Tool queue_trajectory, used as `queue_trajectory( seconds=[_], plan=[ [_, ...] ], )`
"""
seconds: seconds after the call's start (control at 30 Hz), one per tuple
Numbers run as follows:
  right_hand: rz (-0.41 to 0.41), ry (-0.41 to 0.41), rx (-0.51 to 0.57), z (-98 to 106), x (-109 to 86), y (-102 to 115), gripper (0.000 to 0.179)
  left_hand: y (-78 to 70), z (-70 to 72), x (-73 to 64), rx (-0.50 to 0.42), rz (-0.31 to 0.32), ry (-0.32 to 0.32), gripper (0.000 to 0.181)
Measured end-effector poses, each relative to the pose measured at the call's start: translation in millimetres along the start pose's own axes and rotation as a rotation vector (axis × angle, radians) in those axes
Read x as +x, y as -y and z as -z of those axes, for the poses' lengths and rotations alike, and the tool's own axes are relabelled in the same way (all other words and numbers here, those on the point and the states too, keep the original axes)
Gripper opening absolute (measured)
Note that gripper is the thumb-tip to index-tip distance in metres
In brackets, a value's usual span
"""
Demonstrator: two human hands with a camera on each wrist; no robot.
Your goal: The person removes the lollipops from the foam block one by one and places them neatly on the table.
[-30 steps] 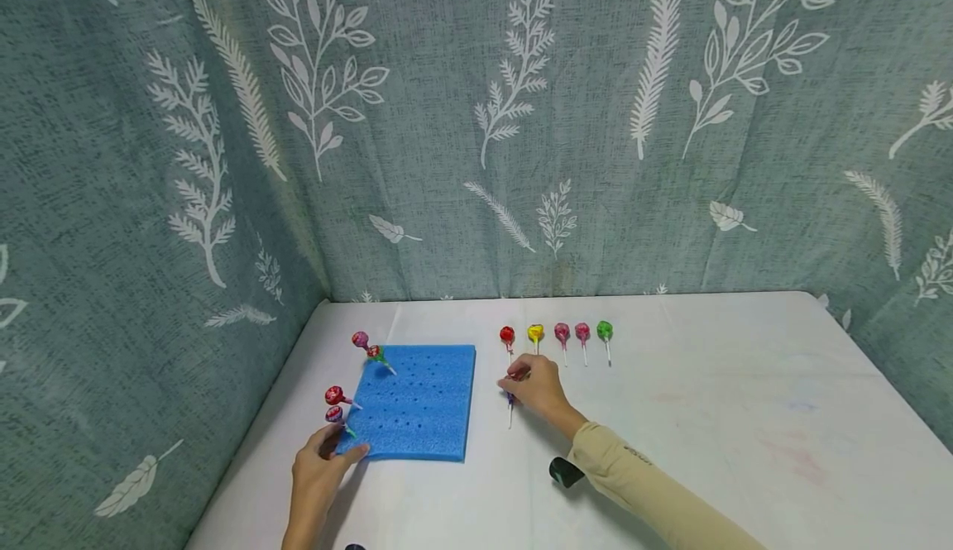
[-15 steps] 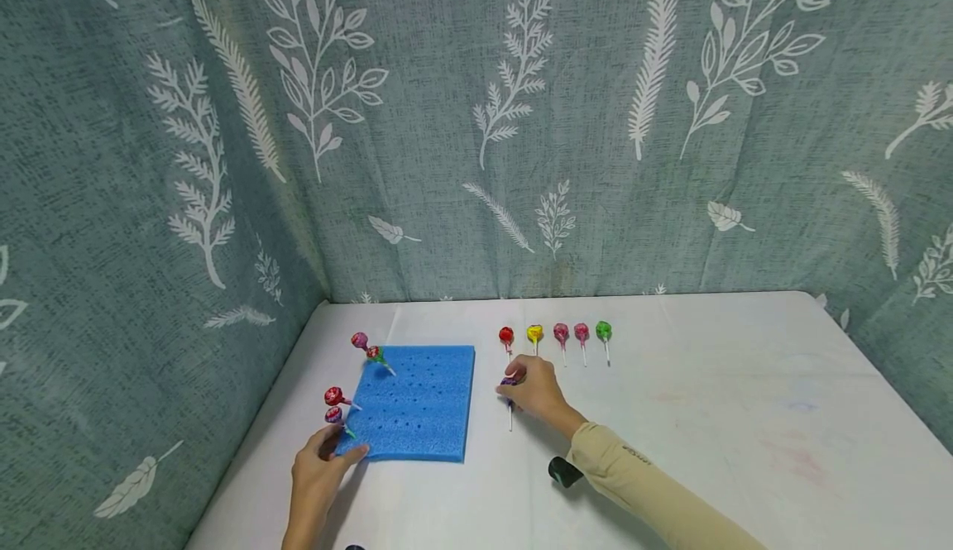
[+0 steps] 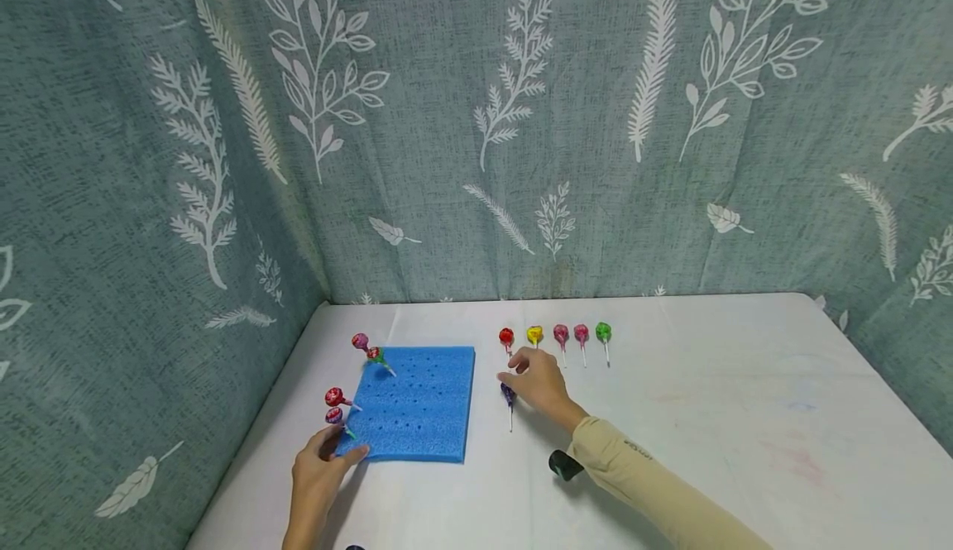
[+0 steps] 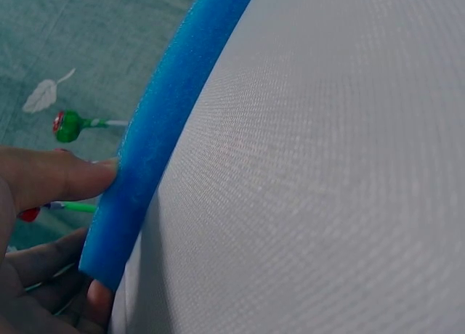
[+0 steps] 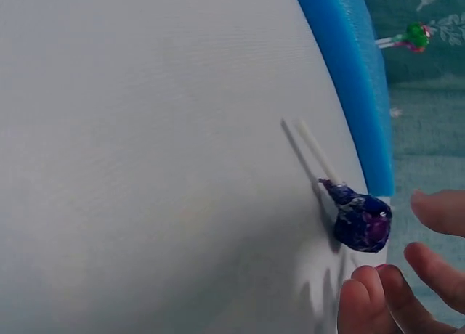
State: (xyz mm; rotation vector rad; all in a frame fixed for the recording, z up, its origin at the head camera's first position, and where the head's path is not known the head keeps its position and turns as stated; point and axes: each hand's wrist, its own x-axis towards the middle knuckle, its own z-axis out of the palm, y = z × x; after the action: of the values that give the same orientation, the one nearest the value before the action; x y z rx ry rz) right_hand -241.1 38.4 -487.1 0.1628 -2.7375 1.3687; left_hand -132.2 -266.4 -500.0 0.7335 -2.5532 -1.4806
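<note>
The left hand grips the near left corner of a blue foam block; in the left wrist view its thumb presses one face while the fingers go round the other side. Four rows of small holes run across the foam. Lollipops stand in its left part, such as a red one and a green-and-red one. Just right of the block, the right hand hovers over a purple-wrapped lollipop lying on the table, its fingertips spread and apart from the candy.
Behind the right hand, a row of lollipops lies on the white table: red, yellow, two pink, and green. A dark cylindrical object is beside the right sleeve. A patterned curtain rises behind and at left.
The right hand's fingers have parted and moved slightly back, off the purple lollipop, so its head now shows on the table. The left hand and the foam block have stayed put.
</note>
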Motion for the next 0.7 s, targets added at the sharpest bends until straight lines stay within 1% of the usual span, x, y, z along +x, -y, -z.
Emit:
queue_trajectory(
  seconds=[0.1, 0.13, 0.23, 0.37, 0.5, 0.6, 0.7],
  plan=[
    [0.047, -0.029, 0.025, 3, -0.5, 4, 0.019, -0.3, -0.4, -0.3, 0.001, 0.001, -0.009, 0.071],
    [0.074, -0.045, 0.03, 3, -0.7, 6, 0.018, -0.1, -0.6, -0.2, 0.001, 0.001, -0.009, 0.071],
    [0.112, -0.06, 0.063, 5, -0.1, 10, 0.015, -1.0, -1.2, -0.6, 0.003, 0.005, -0.015, 0.07],
    [0.111, -0.037, 0.122, 6, 3.7, 16, 0.014, -1.3, -1.2, 0.0, -0.001, 0.0, -0.013, 0.07],
    [0.152, -0.017, 0.168, 3, 7.7, 22, 0.014, -0.7, -0.2, 0.1, -0.006, -0.008, 0.001, 0.073],
    [0.18, -0.003, 0.18, 0, 10.1, 27, 0.013, 0.2, 0.4, -0.1, -0.01, -0.009, 0.01, 0.073],
    [0.192, 0.014, 0.187, -3, 12.0, 32, 0.013, 1.6, 0.9, -0.2, -0.011, -0.014, 0.012, 0.073]
  ],
)
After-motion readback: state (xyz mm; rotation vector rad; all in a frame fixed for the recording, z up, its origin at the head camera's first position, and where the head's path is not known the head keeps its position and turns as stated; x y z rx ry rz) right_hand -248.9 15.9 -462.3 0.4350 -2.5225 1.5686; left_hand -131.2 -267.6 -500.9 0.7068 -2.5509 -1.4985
